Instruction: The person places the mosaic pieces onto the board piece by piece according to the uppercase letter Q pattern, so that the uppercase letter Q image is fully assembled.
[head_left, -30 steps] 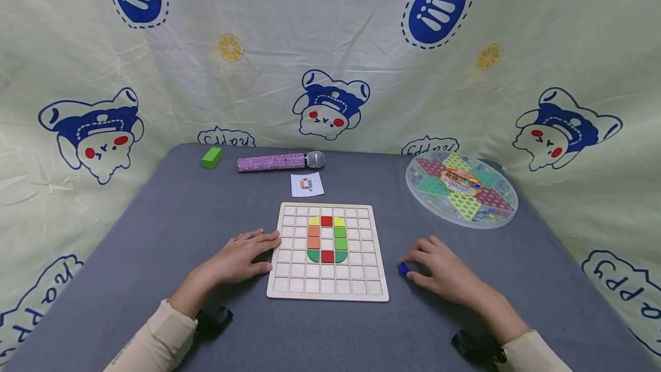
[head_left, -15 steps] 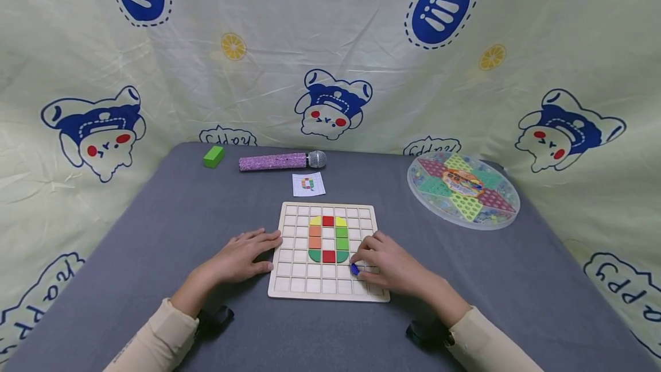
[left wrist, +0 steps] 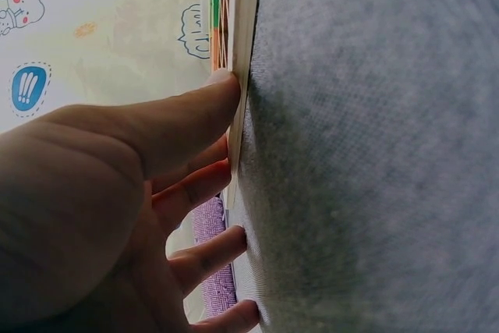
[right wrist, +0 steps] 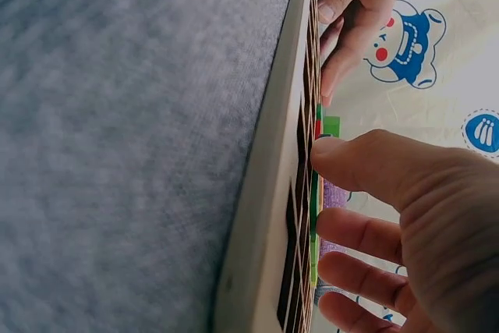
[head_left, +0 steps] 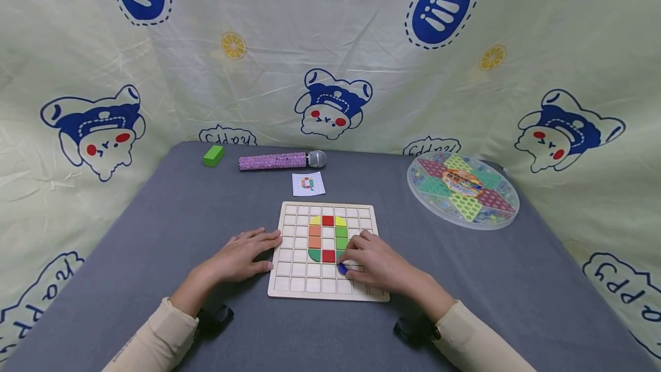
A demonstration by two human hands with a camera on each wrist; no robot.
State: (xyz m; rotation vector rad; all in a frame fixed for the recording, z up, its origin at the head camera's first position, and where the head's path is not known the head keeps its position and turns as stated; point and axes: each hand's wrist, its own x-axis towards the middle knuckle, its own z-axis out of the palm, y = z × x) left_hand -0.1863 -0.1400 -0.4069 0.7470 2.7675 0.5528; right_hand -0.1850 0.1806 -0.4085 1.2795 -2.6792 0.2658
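Note:
A square wooden grid board (head_left: 298, 285) lies on the table with red, orange, yellow and green pieces in a ring on its cells. In the head view my right hand (head_left: 382, 263) is over the board's right half. Its thumb and index finger pinch a small blue piece (head_left: 343, 268) just below the lower right of the ring; its exact shape is partly covered. My left hand (head_left: 240, 256) touches the board's left edge, fingers extended. The left wrist view shows the left thumb (left wrist: 210, 99) against the board's side and other fingertips near the cloth.
A small pattern card (head_left: 308, 183) lies behind the board. Farther back are a purple glittery microphone (head_left: 273, 161) and a green block (head_left: 214, 156). A round Chinese checkers box (head_left: 434, 187) sits at the back right, and a printed curtain (head_left: 382, 102) hangs behind the table.
My right hand has carried the blue piece leftward from the cloth right of the board to over the cells below the ring. The left hand has stayed at the board's edge.

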